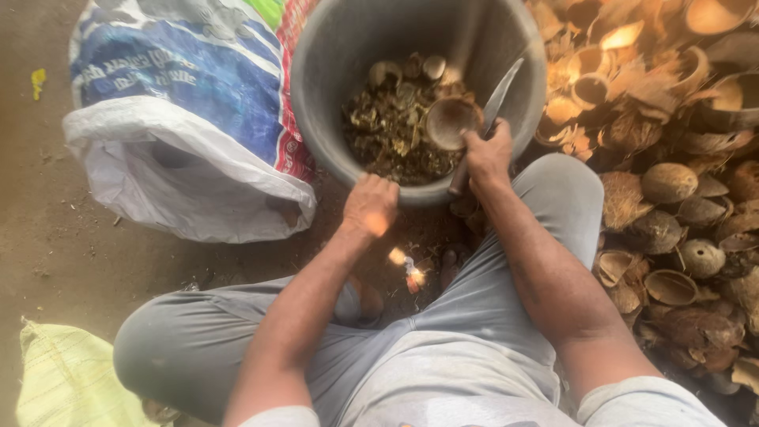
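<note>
Your right hand (488, 155) has its fingers wrapped tight around the handle of a knife (500, 101), over the near rim of the grey bucket (316, 119); your left hand (370, 204) rests curled on that rim, grip undeterminable. The blade is likely stiff and sharp, so hold the handle only. Its long axis runs near-to-far, tip pointing far-right, beside a coconut shell half (451, 120) among the scraps.
</note>
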